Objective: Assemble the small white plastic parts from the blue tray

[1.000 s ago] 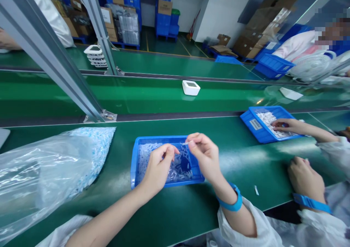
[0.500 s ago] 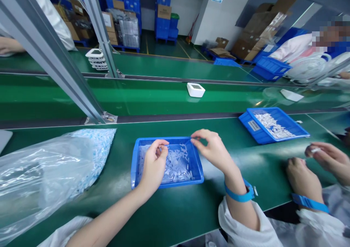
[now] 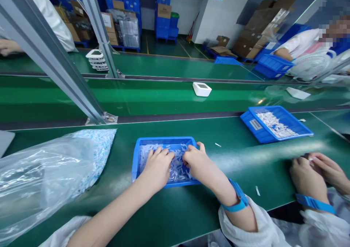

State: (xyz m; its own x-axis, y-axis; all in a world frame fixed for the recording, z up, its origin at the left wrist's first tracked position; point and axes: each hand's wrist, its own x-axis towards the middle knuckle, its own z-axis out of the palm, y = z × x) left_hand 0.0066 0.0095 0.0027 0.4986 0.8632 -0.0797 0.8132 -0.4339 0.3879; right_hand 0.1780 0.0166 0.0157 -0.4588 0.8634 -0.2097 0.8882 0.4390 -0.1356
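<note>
Small whitish translucent strips (image 3: 179, 168) lie loose in a shallow blue bin (image 3: 136, 166) on the green bench. My left hand (image 3: 157, 166) reaches over the bin's middle, palm down, its fingers a little apart and bent down among the strips. At the bin's right side, my right hand (image 3: 202, 166) has its fingers curled in over the strips; whatever is between the fingertips is hidden. A blue wrist strap (image 3: 236, 201) circles my right wrist. One loose strip (image 3: 218, 145) rests on the bench right of the bin, and another strip (image 3: 257, 190) lies nearer the front edge.
A clear plastic bag (image 3: 62, 163) of pale blue-white pieces lies at left. A tilted blue bin (image 3: 253, 124) holds white parts at right. A co-worker's hands (image 3: 314, 172) work beside it. A white device (image 3: 201, 89) sits on the belt behind; a metal post (image 3: 62, 64) rises at left.
Both hands have lowered into the bin, the right one moving left and down from the bin's far corner. A loose strip now shows on the bench. The white device has shifted right.
</note>
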